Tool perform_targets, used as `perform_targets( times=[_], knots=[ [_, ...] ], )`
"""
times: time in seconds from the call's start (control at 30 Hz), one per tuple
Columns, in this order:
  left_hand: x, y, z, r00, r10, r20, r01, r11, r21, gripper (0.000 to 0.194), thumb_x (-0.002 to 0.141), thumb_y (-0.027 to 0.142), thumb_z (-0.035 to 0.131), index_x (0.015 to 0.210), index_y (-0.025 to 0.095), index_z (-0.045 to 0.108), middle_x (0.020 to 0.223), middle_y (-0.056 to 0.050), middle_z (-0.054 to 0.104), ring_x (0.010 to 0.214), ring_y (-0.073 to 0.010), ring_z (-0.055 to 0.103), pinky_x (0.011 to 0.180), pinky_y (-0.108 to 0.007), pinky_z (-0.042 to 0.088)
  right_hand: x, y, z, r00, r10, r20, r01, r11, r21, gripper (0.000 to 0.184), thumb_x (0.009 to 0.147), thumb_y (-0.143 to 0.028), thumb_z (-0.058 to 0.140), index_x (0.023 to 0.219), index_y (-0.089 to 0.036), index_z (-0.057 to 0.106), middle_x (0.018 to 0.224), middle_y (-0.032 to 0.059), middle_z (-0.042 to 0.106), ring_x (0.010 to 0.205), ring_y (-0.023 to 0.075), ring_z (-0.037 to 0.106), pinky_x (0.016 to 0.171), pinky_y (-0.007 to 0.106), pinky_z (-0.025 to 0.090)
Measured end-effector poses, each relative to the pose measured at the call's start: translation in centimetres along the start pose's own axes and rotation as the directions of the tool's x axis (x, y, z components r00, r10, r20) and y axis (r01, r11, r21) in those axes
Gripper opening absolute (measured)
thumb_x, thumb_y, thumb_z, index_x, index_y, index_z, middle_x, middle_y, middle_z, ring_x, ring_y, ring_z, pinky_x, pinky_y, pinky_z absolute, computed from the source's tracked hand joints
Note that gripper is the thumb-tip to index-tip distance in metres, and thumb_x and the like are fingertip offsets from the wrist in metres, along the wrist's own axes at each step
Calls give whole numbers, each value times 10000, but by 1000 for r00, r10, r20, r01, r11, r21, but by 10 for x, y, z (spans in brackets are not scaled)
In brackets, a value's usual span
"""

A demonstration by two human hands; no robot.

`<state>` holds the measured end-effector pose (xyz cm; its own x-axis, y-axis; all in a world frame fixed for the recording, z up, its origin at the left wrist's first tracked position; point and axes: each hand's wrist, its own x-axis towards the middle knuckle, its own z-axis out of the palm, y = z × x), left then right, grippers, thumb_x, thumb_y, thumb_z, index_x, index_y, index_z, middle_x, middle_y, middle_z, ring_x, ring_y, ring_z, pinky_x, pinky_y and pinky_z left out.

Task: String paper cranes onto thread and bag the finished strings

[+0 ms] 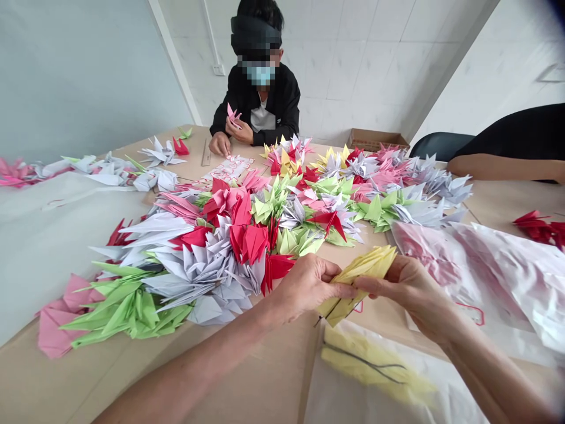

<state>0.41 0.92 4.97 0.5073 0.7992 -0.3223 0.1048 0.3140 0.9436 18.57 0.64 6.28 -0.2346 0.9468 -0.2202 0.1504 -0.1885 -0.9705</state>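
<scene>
A bundle of folded yellow paper cranes (364, 265) is held between both my hands above the table. My left hand (315, 282) pinches its left side, thumb and fingers closed on the paper. On the other side, my right hand (406, 288) grips the bundle with its thumb across the front. A dark thread or tie end shows at the bundle's lower left corner. Just below lies a clear plastic bag (335, 388) with more yellow folded paper (375, 362) and a dark cord in or on it; which one I cannot tell.
Heaps of white, red, green and pink paper cranes (207, 259) spread over the brown table (247, 383). Plastic bags (498, 265) lie at the right. Across the table a person (265, 106) holds a pink crane (233, 116). A cardboard box (377, 139) stands behind; another person's arm (507, 165) rests at right.
</scene>
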Motion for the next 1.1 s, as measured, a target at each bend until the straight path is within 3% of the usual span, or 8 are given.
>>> perform_targets(
  times=[0.17,0.3,0.4,0.53,0.63,0.9,1.1],
  knots=[
    [-1,0,1,999,34,6,-34,996,86,298,613,395,732,621,113,636,550,50,497,520,-55,397,457,-163,248,1,1,0,995,-13,95,8,999,49,208,619,-352,775,693,-161,741,723,62,724,619,151,624,562,225,499],
    [1,-2,0,1000,26,13,-26,1000,4,323,585,383,764,762,131,666,691,13,617,608,-89,521,544,-174,365,1,2,-1,998,-16,54,13,999,50,195,600,-332,788,677,-159,745,722,73,729,632,175,640,583,244,511],
    [3,-1,-3,998,45,-51,-47,998,-28,378,575,355,784,861,138,666,795,-35,665,706,-131,588,623,-208,423,2,4,-1,999,-19,47,17,999,44,190,596,-325,789,669,-155,742,692,65,723,609,170,627,560,239,495],
    [1,4,-5,984,114,-138,-119,992,-33,308,609,371,765,724,104,664,666,-27,632,621,-100,554,581,-195,408,2,6,3,993,-12,116,7,999,38,180,629,-319,768,693,-152,745,714,64,725,608,157,612,561,229,480],
    [0,6,-4,981,96,-166,-108,992,-62,329,599,396,767,644,95,643,592,-12,594,553,-80,508,542,-194,392,3,9,6,989,-21,150,10,997,74,193,654,-337,747,694,-148,742,706,61,721,591,142,598,557,220,471],
    [0,4,-4,986,84,-141,-90,995,-34,327,614,367,772,760,103,645,694,-26,635,631,-87,547,583,-181,394,10,20,7,991,-44,129,37,998,57,232,632,-361,747,644,-133,713,614,41,674,540,130,539,519,230,420],
    [0,-1,-2,976,58,-210,-60,998,-1,351,639,427,740,629,115,580,587,3,575,556,-82,504,541,-193,383,9,19,11,986,-41,163,26,995,92,257,660,-380,719,651,-123,716,598,39,650,509,97,471,475,211,353]
  ],
)
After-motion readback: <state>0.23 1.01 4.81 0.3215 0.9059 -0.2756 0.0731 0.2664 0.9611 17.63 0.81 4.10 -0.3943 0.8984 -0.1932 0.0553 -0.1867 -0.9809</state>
